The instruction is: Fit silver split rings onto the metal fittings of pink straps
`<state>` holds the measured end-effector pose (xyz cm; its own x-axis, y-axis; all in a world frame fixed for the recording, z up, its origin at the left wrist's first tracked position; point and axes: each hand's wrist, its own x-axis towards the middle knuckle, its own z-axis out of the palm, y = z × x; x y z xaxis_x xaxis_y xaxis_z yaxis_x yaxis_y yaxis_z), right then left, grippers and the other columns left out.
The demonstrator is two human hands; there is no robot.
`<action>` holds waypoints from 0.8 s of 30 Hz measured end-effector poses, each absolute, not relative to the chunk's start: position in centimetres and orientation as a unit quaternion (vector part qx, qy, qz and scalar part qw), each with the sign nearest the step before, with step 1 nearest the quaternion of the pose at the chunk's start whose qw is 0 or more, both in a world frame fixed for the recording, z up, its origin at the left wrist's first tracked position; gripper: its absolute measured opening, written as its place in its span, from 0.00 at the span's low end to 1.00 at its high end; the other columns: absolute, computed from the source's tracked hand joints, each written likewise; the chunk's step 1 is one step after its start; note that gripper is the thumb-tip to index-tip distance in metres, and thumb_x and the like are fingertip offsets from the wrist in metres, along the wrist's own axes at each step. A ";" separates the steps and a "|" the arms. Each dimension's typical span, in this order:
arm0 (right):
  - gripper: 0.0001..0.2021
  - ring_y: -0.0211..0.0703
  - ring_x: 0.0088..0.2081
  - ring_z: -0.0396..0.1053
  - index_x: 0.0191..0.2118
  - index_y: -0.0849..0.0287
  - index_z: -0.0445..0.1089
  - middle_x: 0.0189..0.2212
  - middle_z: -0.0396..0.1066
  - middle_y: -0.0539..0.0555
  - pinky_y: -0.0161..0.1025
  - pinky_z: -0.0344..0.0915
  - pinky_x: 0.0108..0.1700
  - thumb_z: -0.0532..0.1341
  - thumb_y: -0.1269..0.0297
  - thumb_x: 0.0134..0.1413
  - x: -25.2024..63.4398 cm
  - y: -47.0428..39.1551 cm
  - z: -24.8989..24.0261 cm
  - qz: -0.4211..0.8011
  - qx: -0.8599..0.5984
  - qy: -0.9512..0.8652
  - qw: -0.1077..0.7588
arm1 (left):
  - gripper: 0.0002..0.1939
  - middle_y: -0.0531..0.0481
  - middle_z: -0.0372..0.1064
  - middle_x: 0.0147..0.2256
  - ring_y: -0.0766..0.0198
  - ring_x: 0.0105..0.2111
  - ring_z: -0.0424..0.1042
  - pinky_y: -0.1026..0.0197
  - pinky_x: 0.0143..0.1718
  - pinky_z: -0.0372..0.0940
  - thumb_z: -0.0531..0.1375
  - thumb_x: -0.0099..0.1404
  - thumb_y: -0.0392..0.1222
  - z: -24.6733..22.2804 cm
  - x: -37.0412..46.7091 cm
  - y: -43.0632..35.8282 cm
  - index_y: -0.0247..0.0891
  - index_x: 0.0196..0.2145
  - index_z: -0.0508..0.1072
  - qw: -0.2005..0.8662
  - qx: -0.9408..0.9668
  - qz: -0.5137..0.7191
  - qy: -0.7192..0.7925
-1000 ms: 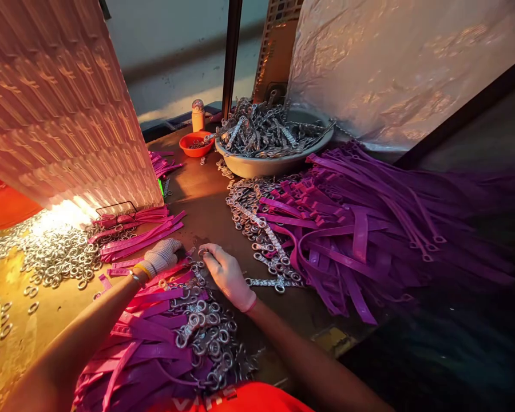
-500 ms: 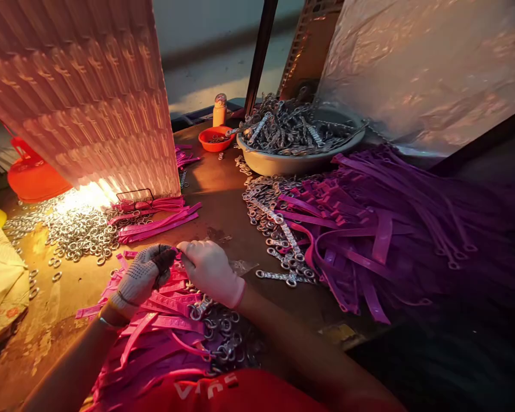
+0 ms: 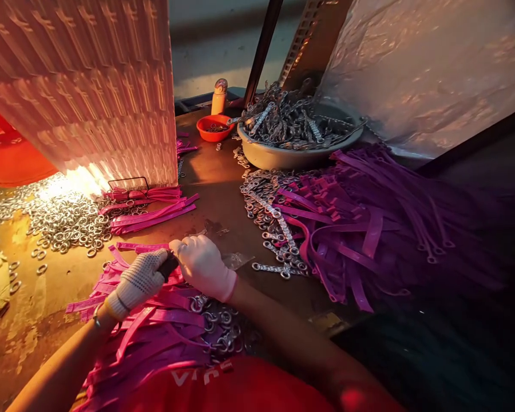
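Pink straps [image 3: 163, 320] lie heaped under both gloved hands; left hand [image 3: 139, 280] and right hand [image 3: 203, 266] meet, grips pinched together on one strap end, metal rings [image 3: 64, 220] at ten o'clock.
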<state>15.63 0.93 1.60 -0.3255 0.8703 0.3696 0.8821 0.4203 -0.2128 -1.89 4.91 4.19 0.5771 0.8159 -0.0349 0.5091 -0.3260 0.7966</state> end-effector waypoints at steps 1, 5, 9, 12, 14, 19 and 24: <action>0.08 0.48 0.36 0.65 0.45 0.62 0.69 0.34 0.71 0.58 0.44 0.56 0.38 0.54 0.70 0.65 15.6 0.9 1.7 -0.005 -0.539 -0.812 0.225 | 0.06 0.48 0.72 0.28 0.64 0.27 0.65 0.65 0.29 0.60 0.60 0.61 0.40 3.8 -2.1 5.1 0.36 0.29 0.76 0.433 0.780 0.185 0.413; 0.11 0.47 0.39 0.70 0.52 0.61 0.67 0.37 0.74 0.57 0.42 0.60 0.40 0.56 0.67 0.66 15.7 1.2 3.5 0.061 -0.552 -0.801 0.225 | 0.09 0.51 0.67 0.21 0.68 0.20 0.60 0.66 0.22 0.55 0.59 0.61 0.42 2.5 -2.7 5.3 0.36 0.28 0.74 0.509 0.687 0.224 0.468; 0.20 0.50 0.38 0.75 0.56 0.61 0.65 0.38 0.78 0.58 0.40 0.62 0.36 0.62 0.59 0.61 15.9 1.7 5.2 0.137 -0.574 -0.800 0.110 | 0.08 0.49 0.71 0.25 0.67 0.22 0.62 0.67 0.22 0.56 0.63 0.60 0.44 2.1 -2.7 4.4 0.35 0.29 0.76 0.504 0.668 0.256 0.483; 0.15 0.53 0.36 0.78 0.48 0.60 0.69 0.33 0.78 0.59 0.39 0.64 0.32 0.60 0.55 0.63 15.7 1.8 5.1 0.152 -0.608 -0.779 0.036 | 0.10 0.49 0.71 0.26 0.66 0.24 0.63 0.67 0.24 0.56 0.61 0.61 0.45 2.2 -2.6 3.7 0.36 0.28 0.75 0.478 0.685 0.240 0.494; 0.15 0.54 0.35 0.78 0.46 0.63 0.70 0.32 0.78 0.61 0.40 0.65 0.32 0.57 0.56 0.64 15.6 1.8 4.7 0.130 -0.578 -0.805 0.031 | 0.10 0.49 0.71 0.25 0.65 0.25 0.63 0.67 0.25 0.57 0.62 0.60 0.45 2.2 -2.7 3.5 0.35 0.26 0.75 0.468 0.689 0.233 0.502; 0.15 0.55 0.33 0.78 0.44 0.67 0.70 0.32 0.78 0.65 0.43 0.66 0.31 0.55 0.59 0.66 15.3 1.9 3.6 0.088 -0.474 -0.875 0.044 | 0.06 0.49 0.71 0.23 0.64 0.25 0.63 0.66 0.25 0.59 0.63 0.54 0.41 2.1 -2.7 4.3 0.36 0.23 0.76 0.515 0.669 0.237 0.480; 0.19 0.53 0.32 0.76 0.45 0.65 0.71 0.31 0.78 0.61 0.41 0.63 0.29 0.55 0.52 0.66 15.7 2.2 3.4 0.087 -0.467 -0.878 0.048 | 0.04 0.50 0.74 0.25 0.63 0.26 0.67 0.66 0.25 0.62 0.65 0.53 0.40 5.3 -4.4 5.5 0.37 0.27 0.79 0.505 0.703 0.190 0.463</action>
<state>15.74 2.20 3.42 -0.5586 0.8294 0.0035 0.8125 0.5481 -0.1987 -4.44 5.47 5.26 0.4996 0.8431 -0.1991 0.4584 -0.0622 0.8866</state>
